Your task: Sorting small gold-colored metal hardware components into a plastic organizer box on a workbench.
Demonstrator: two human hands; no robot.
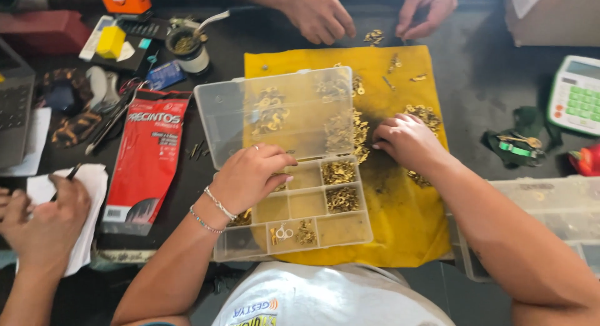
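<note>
Sorting brass bits off yellow cloth into box: my right hand curled over pile at 3 o'clock, grip unclear; my left hand loosely cupped over compartments. Best pinch few, drop low.

The person's arms are bare from the elbows down, with no sleeves reaching the forearms. The left hand wears a thin ring on one finger, and two slim bracelets circle the left wrist at about seven o'clock from the hand: one silvery chain, one finer beaded band. The right hand wears nothing. At six o'clock a light grey shirt shows, with colourful printed lettering on the chest.
</note>
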